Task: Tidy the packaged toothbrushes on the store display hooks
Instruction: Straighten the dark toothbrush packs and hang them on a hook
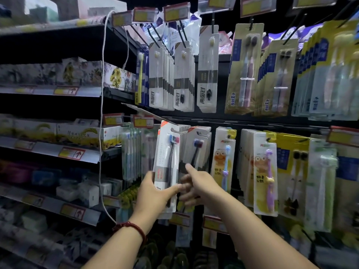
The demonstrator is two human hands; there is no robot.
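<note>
We hold one toothbrush pack [168, 152] in the left hand [153, 193]; thumb on the pack's left edge, fingers wrapped across its lower front, so a firm grip. A red bracelet [134, 228] sits on that wrist, below the pack. The pack is white w/ a black-handled brush & a blue-and-red head; it stands nearly upright, top tipped a bit to the right. Its hang hole is at the top, but we can't tell if it's on a hook or off.

Just right of the pack is our right hand [201, 183]; index finger straight, pointing up & left toward the pack. The other fingers are bent & blurred, right at the pack's right edge; we can't tell if they pinch anything.

Behind the pack & to its right hangs a row of matching packs [200, 148], close together. Further right of the pack are two kids' packs w/ a cartoon face; one has a blue brush [226, 164], one a purple brush [269, 171]. Just above-left of the pack there's a red-and-yellow price tag [143, 121]; well above the pack hang rows of white packs [161, 78]. Left of the pack a white cord [101, 133] drops down past shelves of flowered boxes [83, 72].
</note>
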